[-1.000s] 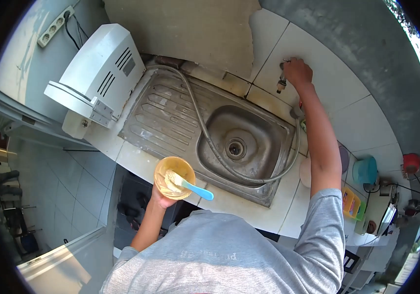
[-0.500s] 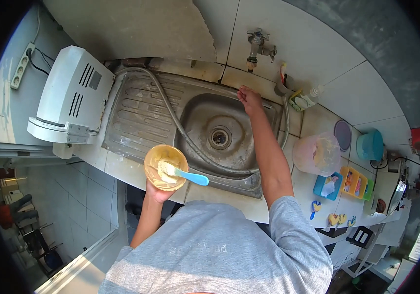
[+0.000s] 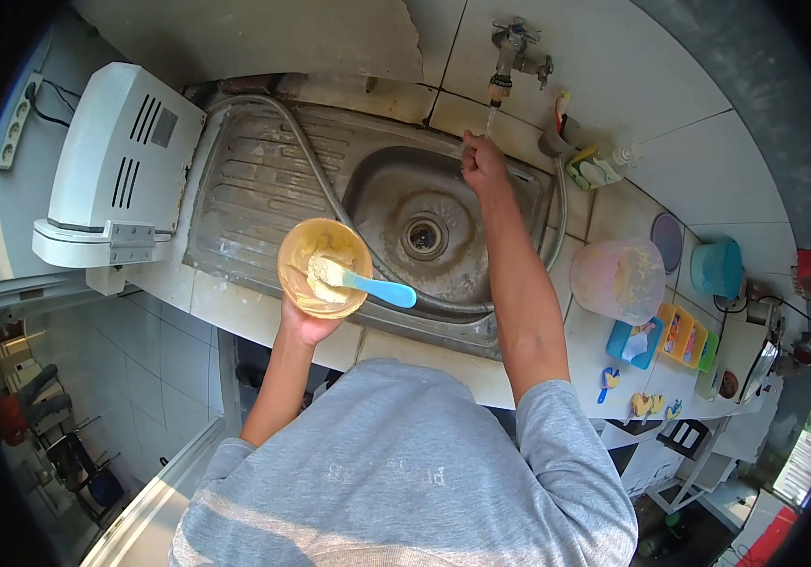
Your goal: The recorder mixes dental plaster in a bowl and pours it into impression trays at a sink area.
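My left hand holds a yellow-orange bowl from below and the near side. Inside the bowl is a pale, floury mixture with some smeared on the walls. A light blue spatula rests in it, its handle sticking out over the rim to the right. My right hand is over the far right of the steel sink, just under the tap. A thin stream of water falls from the tap to this hand. Its fingers are curled in, and what they hold, if anything, is hidden.
A grey hose crosses the sink. A white appliance stands left of the drainboard. Behind the right arm are a dish soap bottle, a pinkish tub, a blue container, an orange tray and small scoops.
Water now runs from the tap, and my right hand has drawn its fingers in beneath it. The bowl and spatula are slightly higher in the view.
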